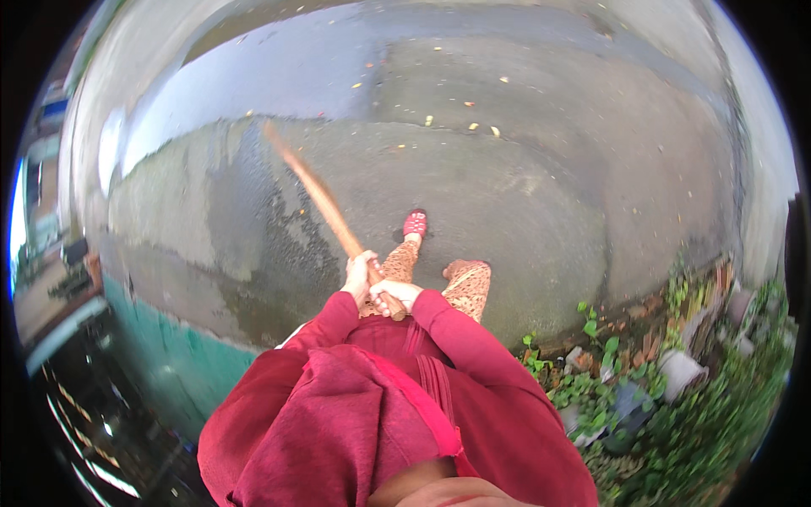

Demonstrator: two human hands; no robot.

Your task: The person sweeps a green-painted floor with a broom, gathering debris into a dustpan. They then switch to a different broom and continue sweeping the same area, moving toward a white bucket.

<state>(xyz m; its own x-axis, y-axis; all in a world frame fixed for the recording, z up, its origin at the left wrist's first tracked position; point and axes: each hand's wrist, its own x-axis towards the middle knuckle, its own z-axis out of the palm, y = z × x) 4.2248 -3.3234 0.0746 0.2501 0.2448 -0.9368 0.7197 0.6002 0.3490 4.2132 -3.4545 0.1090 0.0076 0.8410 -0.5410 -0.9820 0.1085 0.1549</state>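
A long brown wooden pole (323, 201) slants from my waist toward the far left, just over the wet ground. Its far end is smeared by motion, so I cannot tell whether it touches the ground or carries anything. My left hand (360, 277) is wrapped round the pole a little ahead of my body. Closer to the pole's butt end, my right hand (395, 296) is closed on it too. The butt sticks out just past the right hand.
Wet concrete (507, 194) spreads ahead, with scattered yellow leaves (496, 132) and a shiny puddle (279, 76). One foot in a pink sandal (415, 223) is forward. A green low wall (182, 346) runs at left. Plants (600, 406), broken bricks and a whitish pot (680, 374) edge the right.
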